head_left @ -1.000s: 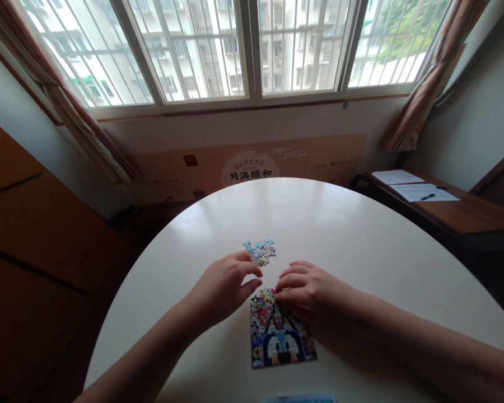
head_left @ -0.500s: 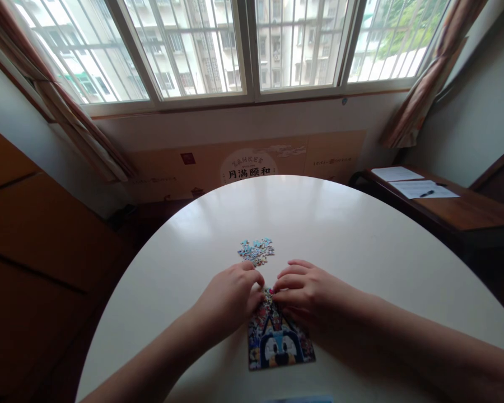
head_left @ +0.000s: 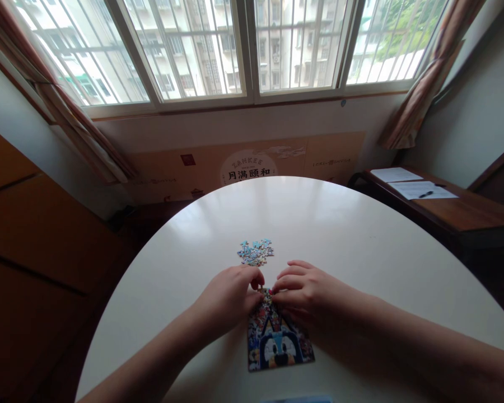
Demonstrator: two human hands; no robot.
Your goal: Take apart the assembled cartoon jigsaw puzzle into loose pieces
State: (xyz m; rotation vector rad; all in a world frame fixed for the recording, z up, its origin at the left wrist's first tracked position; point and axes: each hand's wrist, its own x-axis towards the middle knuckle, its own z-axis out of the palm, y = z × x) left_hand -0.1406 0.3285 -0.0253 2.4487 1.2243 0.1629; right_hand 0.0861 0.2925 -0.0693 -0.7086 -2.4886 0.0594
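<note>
A partly assembled jigsaw puzzle (head_left: 280, 350) lies flat on the white table, showing a blue cartoon dog-like face with a crowded pattern above it. My left hand (head_left: 235, 294) is at its upper left, thumb and index finger pinched on what looks like a small puzzle piece at the top edge. From the other side, my right hand (head_left: 306, 288) has its thumb and fingertips closed on the puzzle's top edge, beside a small red spot. The upper right of the puzzle is partly hidden beneath this hand. Loose puzzle pieces (head_left: 255, 252) form a small pile just beyond my left hand.
The round white table (head_left: 361, 246) curves away toward a barred window. A light blue edge of some object (head_left: 298, 399) shows at the bottom. To the right, a wooden desk (head_left: 483, 210) bears papers (head_left: 424, 190) and a pen. A printed carton (head_left: 331, 154) stands below the window.
My left fingers have shifted slightly at the puzzle's top edge, and a bit more of the surface shows between the hands. My right hand stays nearly still.
</note>
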